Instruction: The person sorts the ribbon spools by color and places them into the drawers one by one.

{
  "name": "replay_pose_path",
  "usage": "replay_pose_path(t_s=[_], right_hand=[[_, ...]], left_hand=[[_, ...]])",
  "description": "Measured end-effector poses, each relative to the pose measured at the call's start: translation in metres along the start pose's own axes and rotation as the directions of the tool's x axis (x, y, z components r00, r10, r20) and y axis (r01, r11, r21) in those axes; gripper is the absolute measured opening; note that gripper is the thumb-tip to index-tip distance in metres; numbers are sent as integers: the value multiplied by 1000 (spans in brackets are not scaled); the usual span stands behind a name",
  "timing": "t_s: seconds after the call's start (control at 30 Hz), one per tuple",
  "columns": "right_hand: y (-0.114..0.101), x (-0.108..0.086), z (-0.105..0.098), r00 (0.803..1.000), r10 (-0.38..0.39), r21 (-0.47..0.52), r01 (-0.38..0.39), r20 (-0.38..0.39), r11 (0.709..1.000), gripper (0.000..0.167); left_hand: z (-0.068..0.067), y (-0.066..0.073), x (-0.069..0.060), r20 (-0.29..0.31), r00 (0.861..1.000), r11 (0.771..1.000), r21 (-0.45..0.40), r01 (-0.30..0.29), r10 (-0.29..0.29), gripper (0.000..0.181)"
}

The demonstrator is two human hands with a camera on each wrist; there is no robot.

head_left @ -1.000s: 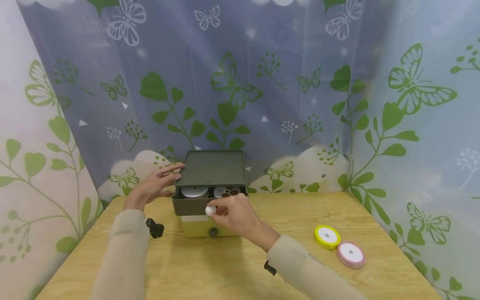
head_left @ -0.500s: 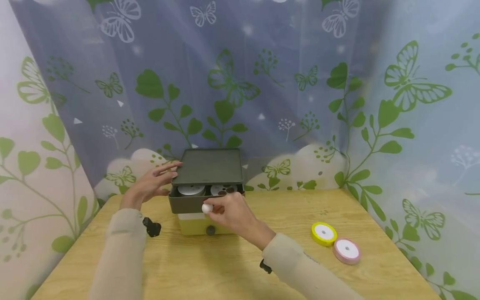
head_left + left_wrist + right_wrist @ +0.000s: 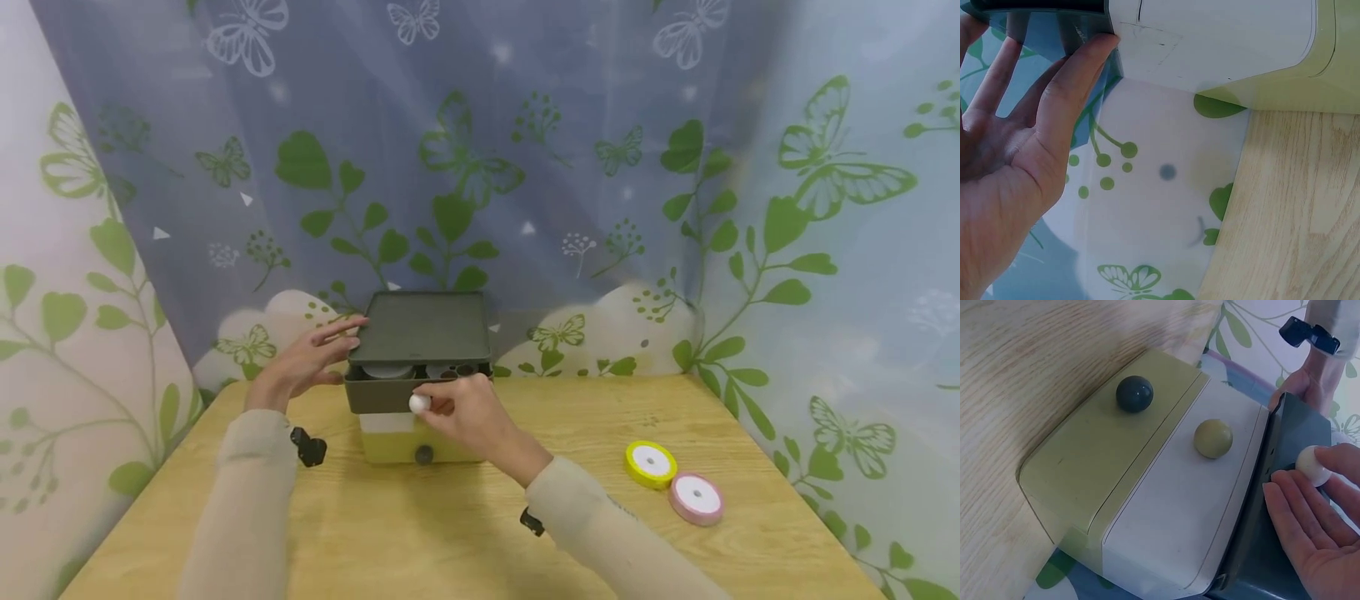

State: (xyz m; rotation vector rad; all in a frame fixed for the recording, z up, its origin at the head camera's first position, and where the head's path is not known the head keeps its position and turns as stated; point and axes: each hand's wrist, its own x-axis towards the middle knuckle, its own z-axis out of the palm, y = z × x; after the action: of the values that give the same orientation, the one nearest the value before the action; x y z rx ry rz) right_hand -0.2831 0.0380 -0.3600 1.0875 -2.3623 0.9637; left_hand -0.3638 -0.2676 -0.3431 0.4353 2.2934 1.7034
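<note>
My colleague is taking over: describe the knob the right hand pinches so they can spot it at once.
On the wooden table stands a drawer box with its dark top drawer partly open. The right hand pinches that drawer's round knob: white, unlike the yellowish knob and dark knob below.

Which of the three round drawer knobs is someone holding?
The white knob on the dark top drawer: the right hand pinches it, while nothing touches the yellowish knob or the dark knob below.

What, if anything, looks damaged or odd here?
The side of the white section bears thin dark marks, perhaps scuffs, on an otherwise plain surface. The dark drawer stands open, but the right hand pinches its white knob.
</note>
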Motion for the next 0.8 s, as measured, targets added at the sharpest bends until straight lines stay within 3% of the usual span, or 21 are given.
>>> replay_pose_path(t_s=[0.27,0.8], right_hand=[[4,4,2,998,56,1,-56,20,998,26],[12,12,5,999,49,-20,-49,9,999,24]], left_hand=[[-2,-2,2,1,1000,1000,1,-13,13,62],[-2,-2,3,3,1000,999,-41,-8,8,62]])
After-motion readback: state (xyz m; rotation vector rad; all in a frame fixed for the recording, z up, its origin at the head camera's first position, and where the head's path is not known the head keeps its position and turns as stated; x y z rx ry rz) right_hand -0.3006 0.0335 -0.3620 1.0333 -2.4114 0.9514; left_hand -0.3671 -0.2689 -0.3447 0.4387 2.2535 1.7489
